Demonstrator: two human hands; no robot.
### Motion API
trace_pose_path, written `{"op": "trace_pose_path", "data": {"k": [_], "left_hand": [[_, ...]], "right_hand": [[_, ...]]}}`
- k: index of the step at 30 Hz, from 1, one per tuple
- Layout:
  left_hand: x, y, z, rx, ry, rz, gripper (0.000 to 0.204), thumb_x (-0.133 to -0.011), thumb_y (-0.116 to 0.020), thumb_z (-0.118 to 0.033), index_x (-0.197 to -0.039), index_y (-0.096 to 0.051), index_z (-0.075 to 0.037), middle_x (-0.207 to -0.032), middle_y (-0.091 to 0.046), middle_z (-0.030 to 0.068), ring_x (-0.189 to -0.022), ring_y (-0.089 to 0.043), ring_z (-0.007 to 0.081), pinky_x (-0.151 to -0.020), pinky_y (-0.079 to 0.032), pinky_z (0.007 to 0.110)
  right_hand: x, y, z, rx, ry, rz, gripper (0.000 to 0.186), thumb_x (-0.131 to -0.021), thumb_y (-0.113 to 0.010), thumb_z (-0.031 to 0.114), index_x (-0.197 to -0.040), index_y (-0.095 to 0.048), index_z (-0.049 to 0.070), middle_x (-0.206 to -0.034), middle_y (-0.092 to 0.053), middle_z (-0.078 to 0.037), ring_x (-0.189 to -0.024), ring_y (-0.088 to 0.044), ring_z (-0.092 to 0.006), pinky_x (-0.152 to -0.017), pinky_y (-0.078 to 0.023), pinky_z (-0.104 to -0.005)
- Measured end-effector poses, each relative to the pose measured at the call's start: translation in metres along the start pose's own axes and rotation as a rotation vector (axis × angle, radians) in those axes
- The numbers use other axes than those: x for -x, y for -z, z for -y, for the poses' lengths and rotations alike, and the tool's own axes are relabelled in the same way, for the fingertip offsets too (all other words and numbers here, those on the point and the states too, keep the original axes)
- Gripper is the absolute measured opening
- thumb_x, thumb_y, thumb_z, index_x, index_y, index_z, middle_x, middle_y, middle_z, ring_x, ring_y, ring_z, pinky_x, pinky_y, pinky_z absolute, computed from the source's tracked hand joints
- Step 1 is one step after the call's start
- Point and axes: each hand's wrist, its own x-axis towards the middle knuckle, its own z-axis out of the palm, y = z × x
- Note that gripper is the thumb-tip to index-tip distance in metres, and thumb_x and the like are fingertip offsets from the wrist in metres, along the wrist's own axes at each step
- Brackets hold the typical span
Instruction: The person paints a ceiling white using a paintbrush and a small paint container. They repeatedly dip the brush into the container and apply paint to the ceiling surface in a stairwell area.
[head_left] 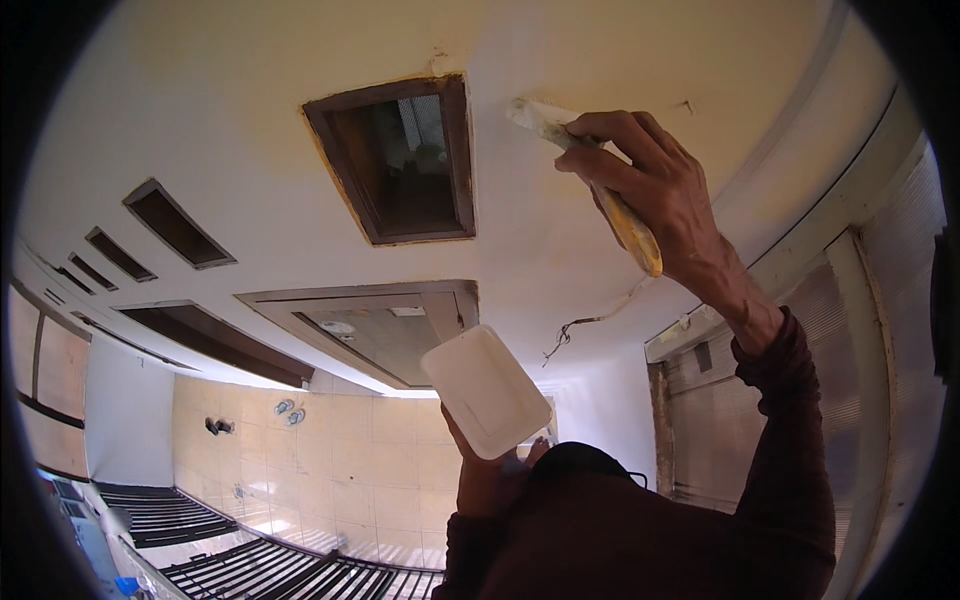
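My right hand (650, 190) grips a paintbrush with a worn yellow handle (640, 240) and pale bristles (535, 115), raised against the pale cream painted wall (580, 45), to the right of a small brown-framed window (390, 160). Whether the bristle tip touches the surface is unclear. Lower down, my left hand (478, 457) holds a shallow white rectangular container (485, 390), which hides most of its fingers. Faint markings show inside the container; its contents are too small to make out.
Brown-framed openings (178, 222) run leftward, beside a lower door frame (355, 290). A loose wire (565, 335) hangs nearby. Below are a tiled floor (350, 450) with footwear (290, 410) and a black railing (220, 560). Translucent panels (750, 420) stand right.
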Motion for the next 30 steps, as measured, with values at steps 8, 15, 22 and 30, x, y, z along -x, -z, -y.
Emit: {"op": "trace_pose_path", "data": {"k": [8,15,22,30], "left_hand": [[0.012,-0.01,0.028,0.88,0.611,-0.237,0.091,-0.086,-0.076,-0.043,-0.151,-0.028,-0.001,-0.143,-0.047,0.0209,-0.127,-0.056,0.035,-0.1,-0.052,0.048],[0.01,0.006,0.02,1.054,0.646,-0.212,0.06,-0.104,-0.049,-0.039,-0.152,-0.028,-0.01,-0.144,-0.048,0.0139,-0.128,-0.054,0.0304,-0.1,-0.053,0.048],[0.006,0.012,0.02,1.06,0.785,-0.268,0.06,-0.105,-0.046,-0.042,-0.152,-0.029,-0.011,-0.145,-0.047,0.0131,-0.129,-0.053,0.0298,-0.102,-0.052,0.048],[-0.005,0.004,0.007,1.127,0.845,-0.284,0.061,-0.104,-0.044,-0.047,-0.152,-0.03,-0.012,-0.146,-0.047,0.0117,-0.13,-0.052,0.0301,-0.103,-0.051,0.05]], "right_hand": [[0.019,-0.02,-0.001,0.267,0.119,-0.05,0.035,-0.077,-0.077,0.017,-0.11,-0.066,0.016,-0.128,-0.053,-0.006,-0.114,-0.055,-0.0236,-0.085,-0.052,-0.0392],[0.104,-0.095,0.043,0.036,0.205,0.318,0.043,-0.082,-0.075,0.019,-0.122,-0.063,0.01,-0.127,-0.053,-0.006,-0.116,-0.053,-0.0223,-0.08,-0.053,-0.037],[0.015,-0.043,0.011,-0.134,0.011,0.165,0.043,-0.071,-0.079,0.001,-0.11,-0.065,0.01,-0.111,-0.064,-0.001,-0.099,-0.061,-0.0234,-0.08,-0.057,-0.036],[-0.097,0.045,-0.02,0.027,0.133,-0.27,0.043,-0.07,-0.081,0.002,-0.11,-0.069,0.014,-0.108,-0.068,-0.001,-0.096,-0.064,-0.0212,-0.076,-0.06,-0.0333]]}}
